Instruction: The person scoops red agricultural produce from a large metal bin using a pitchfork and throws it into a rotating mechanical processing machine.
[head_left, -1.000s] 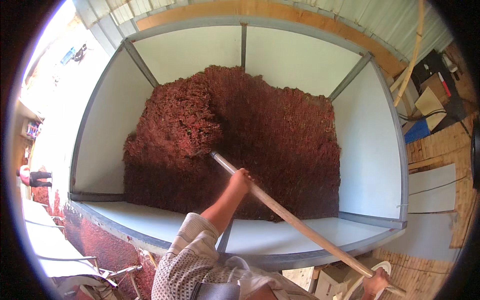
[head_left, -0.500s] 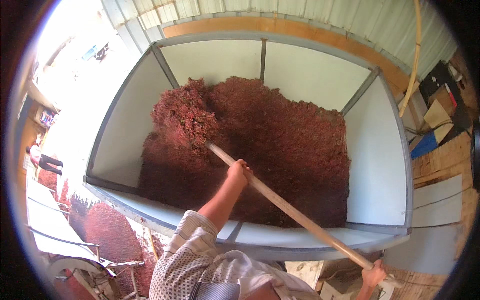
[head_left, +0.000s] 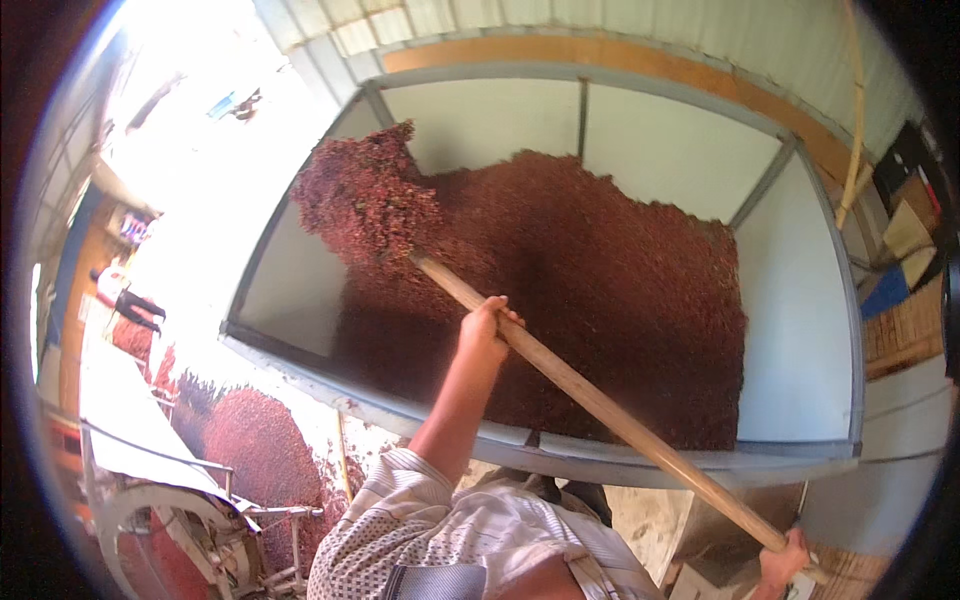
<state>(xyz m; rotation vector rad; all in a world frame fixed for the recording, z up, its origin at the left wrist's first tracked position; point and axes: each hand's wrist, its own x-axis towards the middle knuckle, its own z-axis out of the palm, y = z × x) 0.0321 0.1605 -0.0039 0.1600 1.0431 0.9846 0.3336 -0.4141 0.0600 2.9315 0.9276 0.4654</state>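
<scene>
Shirt [head_left: 430,530]: pale, striped and dotted, worn by the person; a dark grey band [head_left: 435,582] lies across it at the lower edge.

Right hand [head_left: 785,558]: closed round the wooden handle near its butt end, at lower right.

Left hand [head_left: 485,325]: fingers wrapped round the same handle farther up, above the bin; forearm bare below the sleeve.

Wooden handle [head_left: 620,418]: one, long, round, light brown; slants from lower right to upper left. Its far end meets the load; the tool's head is hidden there.

Load [head_left: 365,200]: one clump of loose, coarse red material with lighter flecks, at the far end of the handle, in front of the bin's left wall and overlapping its rim in view.

Bin [head_left: 800,330]: large, open-topped, rectangular; pale panels in a grey frame.

Dark red mass [head_left: 600,300]: same kind of material, spread within the bin, uneven along the far side, against the back panels.

Cardboard box [head_left: 700,582]: below the handle, near the right hand.

Machine [head_left: 180,535]: pale frame with a round wheel-like part, lower left.

Red heap [head_left: 262,440]: on the ground, beside the machine.

Bamboo pole [head_left: 857,120]: upright, right of the bin.

Corrugated wall [head_left: 700,50]: pale, behind the bin; a brown board [head_left: 600,52] runs along its foot.

Second person [head_left: 128,295]: far left, light top, dark trousers.
</scene>
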